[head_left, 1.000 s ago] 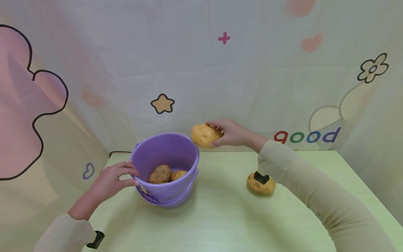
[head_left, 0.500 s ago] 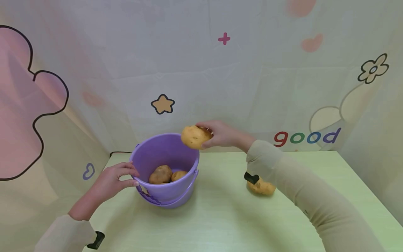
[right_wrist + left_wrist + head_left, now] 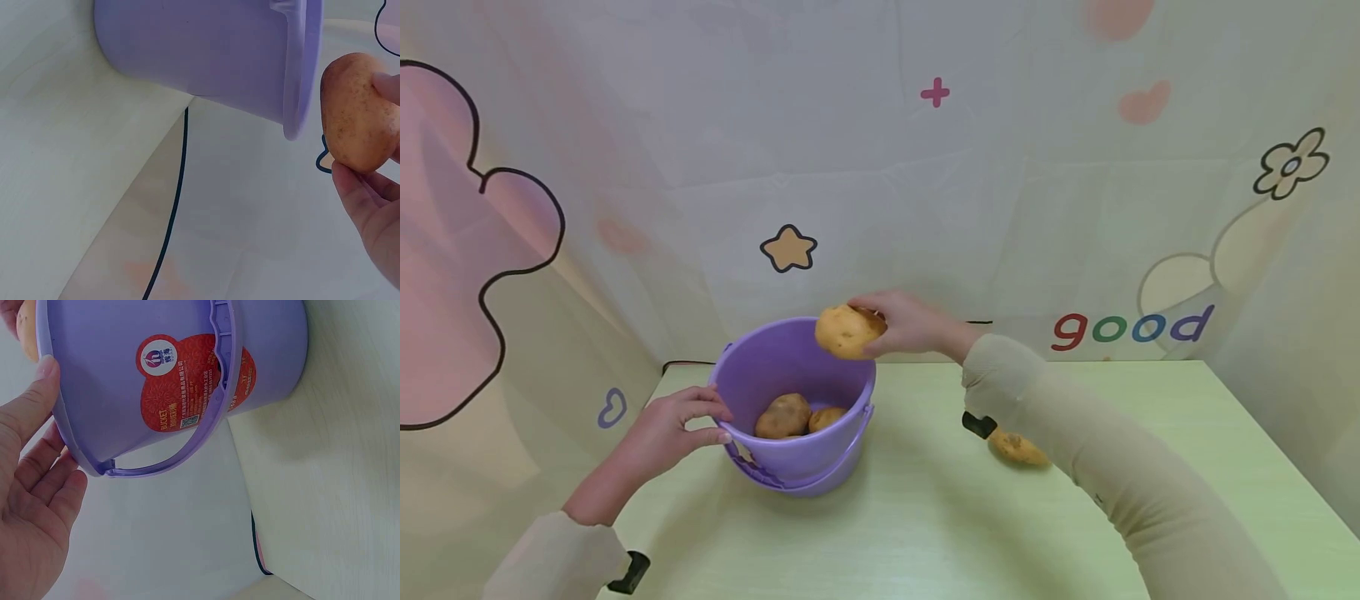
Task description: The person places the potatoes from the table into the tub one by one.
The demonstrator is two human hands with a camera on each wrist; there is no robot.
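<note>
Near the rear edge of the desk (image 3: 925,533), the potato (image 3: 842,333) gripped by the right hand (image 3: 906,322) has been brought — seemingly release-ready — over the purple bucket (image 3: 801,460) pinched by the left hand (image 3: 672,427).

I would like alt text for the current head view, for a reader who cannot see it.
A person's right hand holds a potato above a purple bucket, while the left hand holds the bucket's rim. Potatoes lie inside, and another potato is on the table, partly hidden by the right sleeve.
</note>
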